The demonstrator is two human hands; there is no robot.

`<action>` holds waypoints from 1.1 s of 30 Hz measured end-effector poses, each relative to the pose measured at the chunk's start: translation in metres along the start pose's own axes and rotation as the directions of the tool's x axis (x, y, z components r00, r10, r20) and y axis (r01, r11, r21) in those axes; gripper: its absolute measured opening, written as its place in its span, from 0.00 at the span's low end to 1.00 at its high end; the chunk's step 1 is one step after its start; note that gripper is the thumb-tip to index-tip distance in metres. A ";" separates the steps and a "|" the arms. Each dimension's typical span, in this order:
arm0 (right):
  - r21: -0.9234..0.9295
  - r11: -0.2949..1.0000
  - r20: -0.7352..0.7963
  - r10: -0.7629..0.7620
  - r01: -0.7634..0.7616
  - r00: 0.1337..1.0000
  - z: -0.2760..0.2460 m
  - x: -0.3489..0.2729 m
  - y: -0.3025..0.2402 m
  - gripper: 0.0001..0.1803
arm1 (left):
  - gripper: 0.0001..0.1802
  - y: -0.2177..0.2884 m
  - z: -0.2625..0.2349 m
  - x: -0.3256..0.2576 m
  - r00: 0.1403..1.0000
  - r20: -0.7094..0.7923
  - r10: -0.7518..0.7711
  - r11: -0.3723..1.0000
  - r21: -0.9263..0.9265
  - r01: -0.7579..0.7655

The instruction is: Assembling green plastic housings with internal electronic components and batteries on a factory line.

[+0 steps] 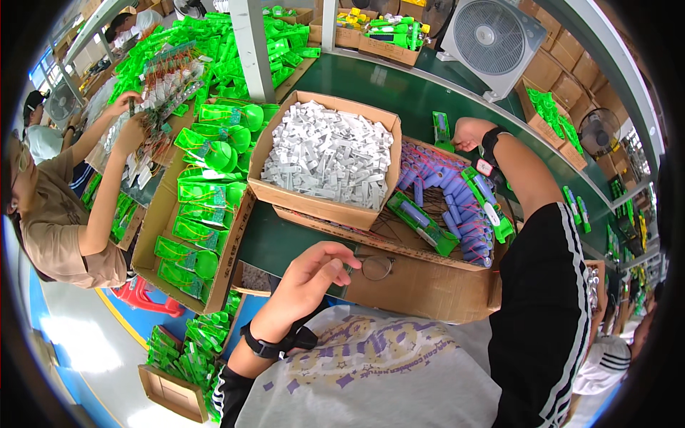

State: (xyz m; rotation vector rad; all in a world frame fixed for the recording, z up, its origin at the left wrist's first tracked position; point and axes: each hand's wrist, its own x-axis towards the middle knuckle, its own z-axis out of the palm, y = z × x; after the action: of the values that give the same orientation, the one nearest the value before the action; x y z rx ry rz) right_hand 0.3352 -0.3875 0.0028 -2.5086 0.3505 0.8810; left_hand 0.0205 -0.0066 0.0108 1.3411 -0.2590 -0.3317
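My right hand (pixel 472 134) reaches to the green belt with curled fingers, gripping the near end of a green plastic housing (pixel 442 128) with a purple cell inside. My left hand (pixel 312 279) hovers over the near table edge, fingers loosely bent and nothing visible in them. Close to its fingertips is a thin round wire rim (pixel 377 268). Between my arms, a carton of purple cylindrical cells (pixel 467 207) with wires also carries a green housing (pixel 422 225) and another green housing with a white part (pixel 488 203). A box of small white plastic parts (pixel 325 153) stands left of it.
A long carton (pixel 242 246) of green housings with circuit boards stands left. Beyond it is a green heap (pixel 185 53), where a co-worker (pixel 71 214) handles wired parts. A metal post (pixel 251 50) rises behind the white parts; a box fan (pixel 492 39) stands across the belt.
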 end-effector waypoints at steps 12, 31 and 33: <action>-0.634 0.717 -0.101 -0.449 0.290 0.888 0.048 -0.174 0.011 0.38 | 0.11 -0.003 0.008 0.019 0.992 0.111 -0.060 0.997 0.053 0.054; 0.007 0.578 0.003 -0.816 0.816 0.578 0.141 -0.248 -0.131 0.14 | 0.30 -0.008 0.031 0.025 0.992 0.063 0.113 0.891 -0.448 -0.073; -0.173 0.432 -0.095 -0.902 0.885 0.422 0.131 -0.220 -0.141 0.11 | 0.31 -0.006 0.021 0.015 0.995 -0.025 0.099 0.884 -0.456 -0.100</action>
State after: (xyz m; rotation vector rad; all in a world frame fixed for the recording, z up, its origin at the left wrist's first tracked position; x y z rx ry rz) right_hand 0.1521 -0.1823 0.1003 -2.3097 -0.9838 0.1999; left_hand 0.0263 -0.0327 0.0091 0.8571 -0.2303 -0.2832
